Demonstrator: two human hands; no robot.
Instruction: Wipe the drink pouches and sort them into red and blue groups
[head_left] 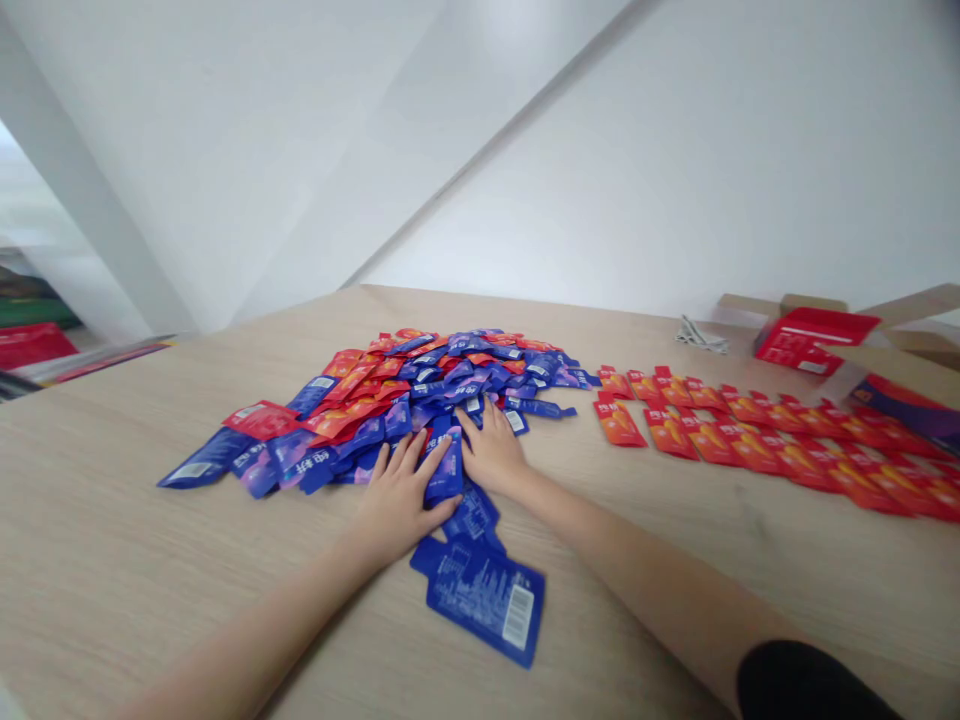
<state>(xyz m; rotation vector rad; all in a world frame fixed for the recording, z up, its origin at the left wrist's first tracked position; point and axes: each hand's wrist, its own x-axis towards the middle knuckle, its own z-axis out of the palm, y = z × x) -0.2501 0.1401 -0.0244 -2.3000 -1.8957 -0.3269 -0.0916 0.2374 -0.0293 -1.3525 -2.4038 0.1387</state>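
Left hand (401, 495) and right hand (493, 450) lie spread on the packet pile (465, 385); red packets (705, 437) line its three o'clock.

The undersides of my left hand (397, 505) and my right hand (496, 452) are hidden from me, and so is whatever lies beneath them. The lower layers of the sachet pile (450, 380) are buried under the upper ones. My left forearm (277, 620) is cut off by the near edge, as is the black sleeve (802, 685) on my right. The rows of red sachets (757, 447) and the open carton (892, 370) run out of view on the right. The fine print on the nearest blue sachet (472, 595) is too small to read
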